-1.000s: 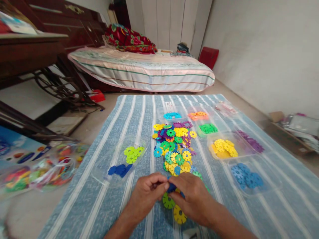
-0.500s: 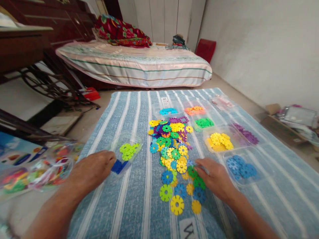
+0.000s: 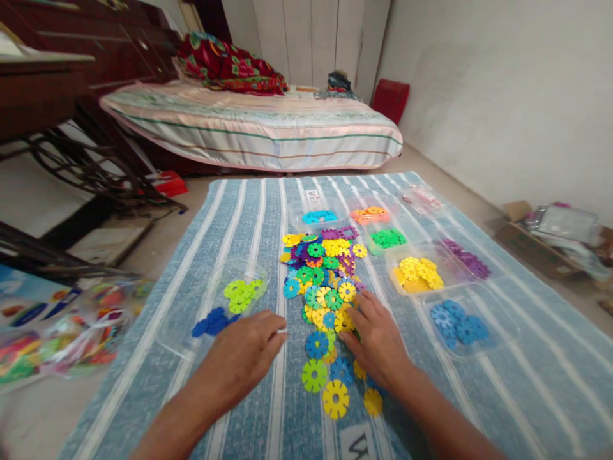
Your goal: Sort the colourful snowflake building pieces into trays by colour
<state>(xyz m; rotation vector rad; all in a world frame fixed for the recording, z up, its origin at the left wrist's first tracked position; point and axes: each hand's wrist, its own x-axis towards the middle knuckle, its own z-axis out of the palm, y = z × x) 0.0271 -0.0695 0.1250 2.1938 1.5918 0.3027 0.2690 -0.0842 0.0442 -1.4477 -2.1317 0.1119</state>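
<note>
A pile of flower-shaped plastic discs (image 3: 317, 276) in several colours lies down the middle of the striped cloth. My right hand (image 3: 376, 338) is at its right side, fingers bent and apart, fingertips touching a yellow disc (image 3: 343, 321). My left hand (image 3: 253, 345) hovers left of the pile with its fingers pinched together; whether anything is between them is hidden. Behind it, a clear tray holds dark blue discs (image 3: 211, 321) and another holds lime green discs (image 3: 243, 294). Loose discs, including a yellow disc (image 3: 336, 399) and a lime disc (image 3: 315, 375), lie nearest me.
Clear trays at the right and back hold light blue (image 3: 319, 216), orange (image 3: 370, 214), green (image 3: 389, 239), yellow (image 3: 419, 273), purple (image 3: 465, 258) and blue discs (image 3: 458, 323). Toy bags (image 3: 86, 338) lie on the floor at left. A bed (image 3: 258, 134) stands beyond the cloth (image 3: 239, 217).
My left hand has moved right, from the dark blue discs' tray toward the pile. My right hand has shifted left from the green discs onto a yellow one. The view has turned slightly.
</note>
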